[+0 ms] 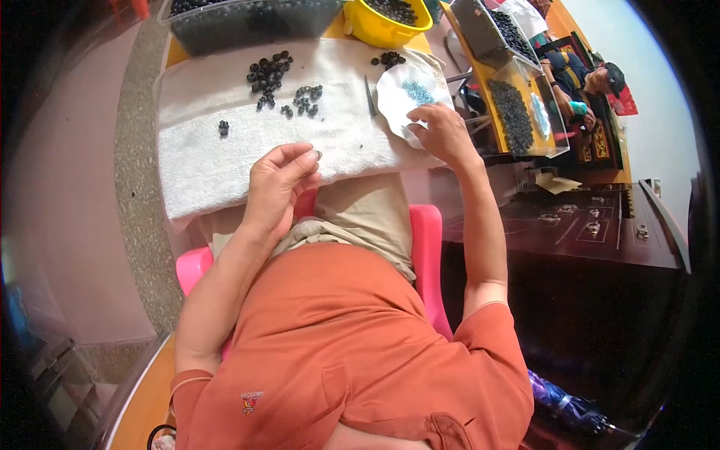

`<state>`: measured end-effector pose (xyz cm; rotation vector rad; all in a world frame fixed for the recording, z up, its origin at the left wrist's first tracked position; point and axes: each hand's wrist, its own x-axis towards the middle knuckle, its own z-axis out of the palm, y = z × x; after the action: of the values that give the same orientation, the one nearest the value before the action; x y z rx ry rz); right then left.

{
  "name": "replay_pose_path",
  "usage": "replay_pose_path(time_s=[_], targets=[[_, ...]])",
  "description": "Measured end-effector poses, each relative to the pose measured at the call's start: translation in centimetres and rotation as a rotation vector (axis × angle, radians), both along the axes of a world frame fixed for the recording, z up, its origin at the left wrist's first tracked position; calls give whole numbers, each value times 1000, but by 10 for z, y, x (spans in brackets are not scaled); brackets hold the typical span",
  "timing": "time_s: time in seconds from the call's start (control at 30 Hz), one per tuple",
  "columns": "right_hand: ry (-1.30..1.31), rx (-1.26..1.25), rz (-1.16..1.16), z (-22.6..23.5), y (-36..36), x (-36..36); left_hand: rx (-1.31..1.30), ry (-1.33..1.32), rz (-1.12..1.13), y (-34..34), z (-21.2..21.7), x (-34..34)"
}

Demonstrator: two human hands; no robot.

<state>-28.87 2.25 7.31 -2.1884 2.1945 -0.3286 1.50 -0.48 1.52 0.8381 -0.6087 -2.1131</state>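
Note:
My left hand [279, 184] is closed in a pinch on a small dark round piece [318, 154], just above the near edge of a white towel [202, 169]. Over a white scalloped dish [388, 114] hangs my right hand [444, 133], thumb and forefinger curved with a gap between them. Tiny blue stones [417, 91] lie in that dish, beyond the fingers. Beside it on the towel rests a thin dark tool, like tweezers [370, 96]. Black bead-like pieces form a pile [268, 73], with smaller groups [306, 100] nearby.
A clear bin [255, 30] and a yellow basin [388, 26], both with dark pieces, stand at the back. More tubs of dark pieces [511, 116] are to the right. A person [574, 82] sits beyond them. My pink chair [427, 247] is below.

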Motion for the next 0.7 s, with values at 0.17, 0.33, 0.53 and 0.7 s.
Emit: replay_pose_path(time_s=[0.17, 0.33, 0.53, 0.7], targets=[[84, 94, 20, -4, -10, -4, -24, -3, -22, -2, -6, 1], [103, 199, 30, -11, -22, -11, -19, 3, -23, -2, -7, 0], [125, 316, 55, -2, -33, -10, 8, 10, -4, 0, -1, 0], [6, 179, 73, 1, -28, -11, 17, 16, -3, 0, 0, 1]])
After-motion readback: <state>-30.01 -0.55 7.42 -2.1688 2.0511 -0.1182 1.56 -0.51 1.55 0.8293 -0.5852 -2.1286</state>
